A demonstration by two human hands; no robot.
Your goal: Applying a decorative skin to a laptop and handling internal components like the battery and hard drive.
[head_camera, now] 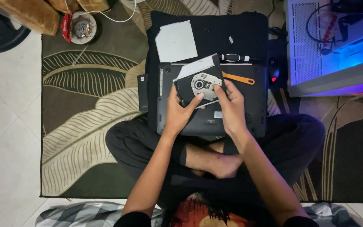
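Both my hands hold a black optical disc drive point(198, 82) with its round spindle showing, tilted above an upturned dark laptop point(248, 107). My left hand point(180, 110) grips the drive's near-left edge, thumb on top. My right hand point(232, 107) grips its right edge, fingers over the tray. A silver metal cover plate point(176, 41) lies behind on a black cloth point(232, 29). An orange-handled tool point(238, 78) rests on the laptop to the right of the drive.
I sit cross-legged on a leaf-patterned rug point(85, 109). A lit computer case point(332, 42) stands at the right, a mouse with a red light point(274, 75) beside it. A round white-and-red object point(80, 27) with a cable lies back left. White tiles point(5, 126) at left.
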